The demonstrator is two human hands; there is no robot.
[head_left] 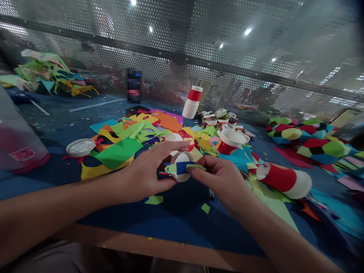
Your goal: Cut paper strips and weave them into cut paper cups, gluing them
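Near the table's front edge, a small round white paper-cup piece (182, 175) bears blue paper (181, 168) and a light-green paper head (170, 169) with drawn marks. My left hand (148, 167) curves round it from the left, thumb below and fingers above, holding it. From the right, my right hand (220, 176) pinches a green paper strip (196, 166) between thumb and index finger, over the blue paper. A red-and-white paper cup (186, 141) lies just beyond my left fingers, partly hidden by them.
Coloured paper scraps (136, 131) spread behind my hands. A stack of cups (192, 102) stands farther back. On the right are an upright cup (229, 142), a lying cup (284, 181) and patchwork paper shapes (321, 140). A translucent container (21, 140) stands left; perforated metal (199, 45) rises behind.
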